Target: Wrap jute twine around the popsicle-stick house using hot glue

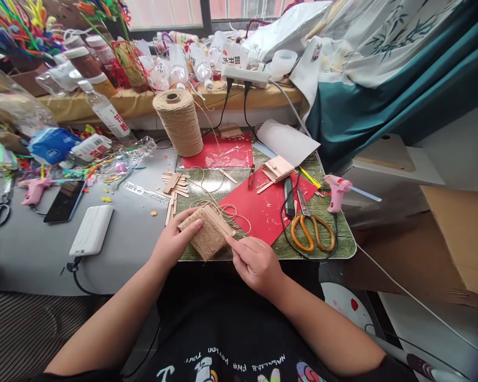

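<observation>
My left hand (174, 239) grips a small box (207, 233) wrapped in jute twine, with the thumb lying across its top. Bare wooden craft sticks show along the box's upper right side. My right hand (258, 262) is closed at the box's right corner, its fingertips pinching the twine there; the pinch itself is partly hidden. Loose loops of twine (236, 211) lie just behind the box. They lead back toward a large upright spool of twine (179, 124).
Orange-handled scissors (311, 231), a pink glue gun (338, 192), a utility knife (289, 197) and a small wooden box (278, 168) lie to the right. Loose craft sticks (176, 184) are left of centre. A phone (65, 201) and white power bank (91, 231) sit farther left.
</observation>
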